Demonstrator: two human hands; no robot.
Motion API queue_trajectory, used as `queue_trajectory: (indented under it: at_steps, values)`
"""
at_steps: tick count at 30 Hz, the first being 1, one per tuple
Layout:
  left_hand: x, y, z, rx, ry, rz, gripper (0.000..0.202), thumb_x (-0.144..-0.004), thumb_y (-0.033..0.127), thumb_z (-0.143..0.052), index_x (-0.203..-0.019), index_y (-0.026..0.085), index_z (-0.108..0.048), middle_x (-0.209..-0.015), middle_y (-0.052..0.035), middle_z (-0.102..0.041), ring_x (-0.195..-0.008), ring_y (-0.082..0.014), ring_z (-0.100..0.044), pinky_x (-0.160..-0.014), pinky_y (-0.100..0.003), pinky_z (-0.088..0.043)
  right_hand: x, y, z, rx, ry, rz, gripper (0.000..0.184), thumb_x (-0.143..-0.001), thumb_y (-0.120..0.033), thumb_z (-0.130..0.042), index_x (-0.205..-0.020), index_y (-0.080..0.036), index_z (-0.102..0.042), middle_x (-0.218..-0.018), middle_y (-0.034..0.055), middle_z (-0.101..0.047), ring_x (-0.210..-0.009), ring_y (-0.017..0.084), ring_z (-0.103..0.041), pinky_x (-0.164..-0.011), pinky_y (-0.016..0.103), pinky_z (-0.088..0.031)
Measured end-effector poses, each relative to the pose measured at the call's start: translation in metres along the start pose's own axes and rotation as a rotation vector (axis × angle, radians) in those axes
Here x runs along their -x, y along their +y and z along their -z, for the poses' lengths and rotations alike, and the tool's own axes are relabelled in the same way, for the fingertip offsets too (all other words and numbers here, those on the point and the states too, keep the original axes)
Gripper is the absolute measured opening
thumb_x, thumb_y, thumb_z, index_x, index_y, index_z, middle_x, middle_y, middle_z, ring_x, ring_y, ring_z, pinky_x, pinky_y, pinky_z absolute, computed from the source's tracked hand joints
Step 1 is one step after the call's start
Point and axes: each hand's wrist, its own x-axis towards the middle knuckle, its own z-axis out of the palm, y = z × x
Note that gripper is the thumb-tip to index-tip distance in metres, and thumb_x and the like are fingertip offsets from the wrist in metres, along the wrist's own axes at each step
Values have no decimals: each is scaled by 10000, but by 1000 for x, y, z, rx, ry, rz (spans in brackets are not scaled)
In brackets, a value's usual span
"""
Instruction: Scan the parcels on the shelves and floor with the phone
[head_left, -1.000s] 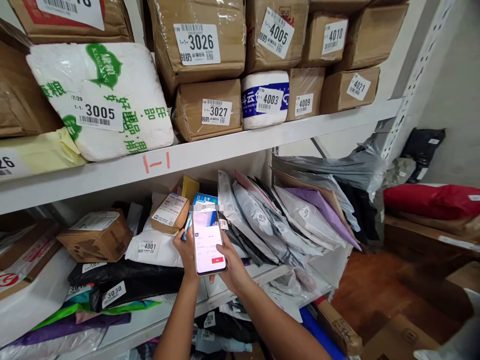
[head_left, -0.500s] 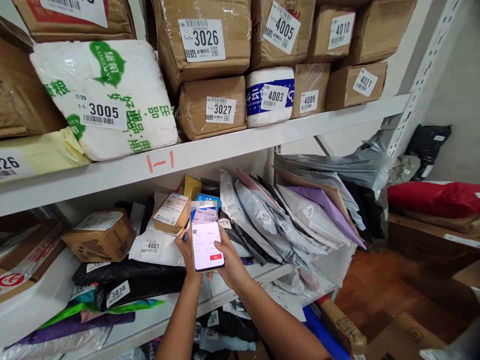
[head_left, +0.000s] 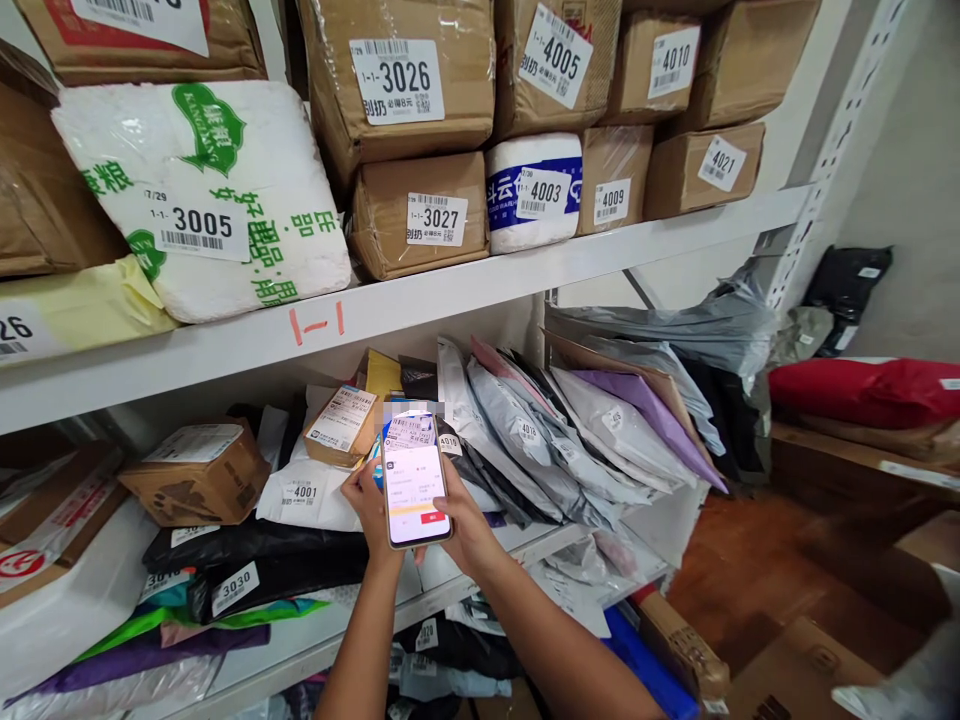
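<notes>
In the middle of the view, my right hand (head_left: 466,520) is wrapped round a smartphone (head_left: 414,490), its thumb at the lower right of the lit screen. The screen shows a camera picture of a label above a white form with a red button. My left hand (head_left: 367,498) is closed at the phone's left side, gripping a blue package (head_left: 379,440). Most of that package is hidden behind the phone. Just left and beyond lie a small labelled carton (head_left: 341,425) and a white mailer (head_left: 304,492) marked 4001.
A white metal shelf beam (head_left: 420,282) runs across above my hands, bearing cartons and a white foam box (head_left: 202,200). To the right, several grey mailers (head_left: 525,430) stand leaning in a row. Black bags (head_left: 262,560) lie at the left. Boxes (head_left: 810,660) are on the brown floor.
The blue package has dropped lower behind the phone, so less of it shows. My right thumb has moved slightly down the screen, and a yellow band has appeared on the form.
</notes>
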Motion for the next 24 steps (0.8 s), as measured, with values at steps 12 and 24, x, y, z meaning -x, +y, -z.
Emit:
queue_trajectory:
  at_steps: [12,24]
  values:
    - [38,26,40,74,135,41,558,-672,252,-696,-1193,215,-500,-1159,-103,-427,-1091,-291,-518,-958,-472,-468,20,-7,14,63,-65,-11,966,-678,-68,-596,-1494,-345,-161,-1157,51,-708,-876,265,-717,-456,280,-581]
    - [-93,28,32,281,-176,294,949,-616,251,-802,-1445,147,-349,-1437,-173,-426,-1311,-335,-442,-1089,-469,-405,31,2,32,67,64,77,901,-687,-100,-646,-1458,-332,-242,-1241,87,-678,-1019,348,-698,-426,278,-585]
